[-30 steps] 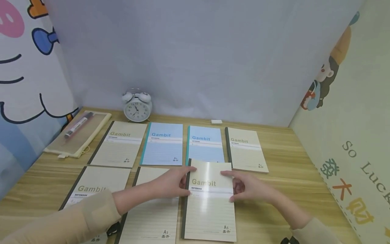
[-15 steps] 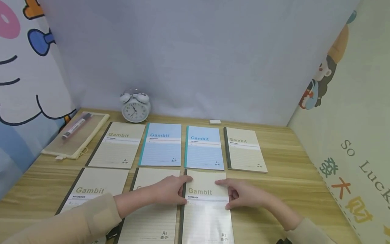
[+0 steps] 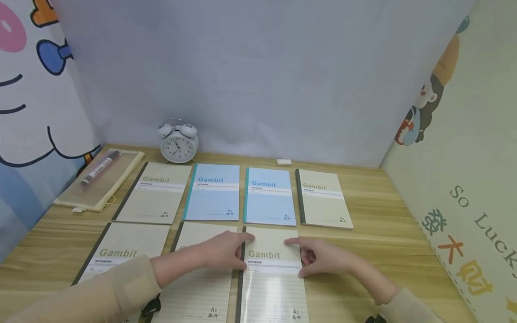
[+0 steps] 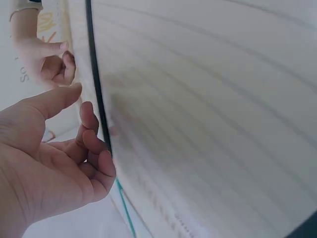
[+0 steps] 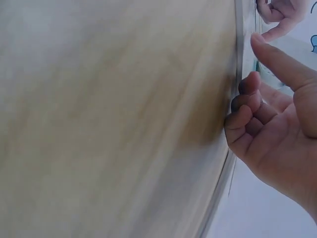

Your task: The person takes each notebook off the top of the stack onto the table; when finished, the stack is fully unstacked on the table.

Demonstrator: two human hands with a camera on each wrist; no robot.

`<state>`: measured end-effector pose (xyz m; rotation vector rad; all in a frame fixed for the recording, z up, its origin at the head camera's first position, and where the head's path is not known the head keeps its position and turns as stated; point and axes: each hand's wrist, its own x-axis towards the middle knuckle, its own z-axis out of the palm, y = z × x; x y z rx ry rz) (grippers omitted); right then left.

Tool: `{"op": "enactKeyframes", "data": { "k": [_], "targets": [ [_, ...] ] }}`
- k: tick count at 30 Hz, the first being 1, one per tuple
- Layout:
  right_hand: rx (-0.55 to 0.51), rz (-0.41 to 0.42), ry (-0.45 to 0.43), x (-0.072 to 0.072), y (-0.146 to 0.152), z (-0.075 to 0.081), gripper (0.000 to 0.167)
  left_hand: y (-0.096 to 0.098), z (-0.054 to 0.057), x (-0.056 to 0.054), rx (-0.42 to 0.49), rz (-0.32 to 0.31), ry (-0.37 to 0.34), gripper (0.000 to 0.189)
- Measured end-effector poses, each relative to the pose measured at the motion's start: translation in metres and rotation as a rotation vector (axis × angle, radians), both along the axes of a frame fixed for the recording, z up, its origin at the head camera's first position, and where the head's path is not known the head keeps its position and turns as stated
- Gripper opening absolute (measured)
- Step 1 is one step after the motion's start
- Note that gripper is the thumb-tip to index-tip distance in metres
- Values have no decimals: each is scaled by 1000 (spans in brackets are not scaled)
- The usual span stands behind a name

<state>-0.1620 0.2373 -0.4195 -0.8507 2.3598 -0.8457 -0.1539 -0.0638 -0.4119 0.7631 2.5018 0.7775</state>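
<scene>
A cream Gambit notebook (image 3: 272, 291) with a dark spine lies at the right end of the front row in the head view. My left hand (image 3: 222, 251) holds its spine edge, index fingertip on the cover and thumb at the side. Opposite, my right hand (image 3: 327, 258) holds the right edge the same way, other fingers curled. Both wrist views show curled fingers (image 4: 96, 144) close against the table and notebook edges. Under my left forearm lie two more cream notebooks, the middle one (image 3: 194, 291) and the left one (image 3: 133, 242), both partly covered.
Behind is a row of notebooks: cream (image 3: 151, 193), blue (image 3: 214, 197), blue (image 3: 269, 202) and cream (image 3: 325, 202). A white alarm clock (image 3: 179, 147), a mesh pouch (image 3: 101, 188) with a marker (image 3: 98, 168) and a white eraser (image 3: 284, 162) sit near the back of the wooden table (image 3: 371, 206).
Both hands have brought the cream notebook down and toward me, from overlapping the second blue notebook to lying in line with the front row. Over the last half second it barely moves.
</scene>
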Motion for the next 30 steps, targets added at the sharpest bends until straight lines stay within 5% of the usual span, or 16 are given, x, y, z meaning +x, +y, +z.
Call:
{"op": "enactKeyframes", "data": {
  "k": [14, 23, 30],
  "targets": [
    [2, -79, 197, -10, 19, 42, 66, 13, 44, -26, 124, -66, 90, 62],
    [19, -137, 349, -30, 41, 56, 62, 37, 47, -54, 207, -71, 120, 63],
    [25, -247, 387, -50, 62, 67, 66, 57, 42, -76, 275, -41, 142, 72]
  ]
}}
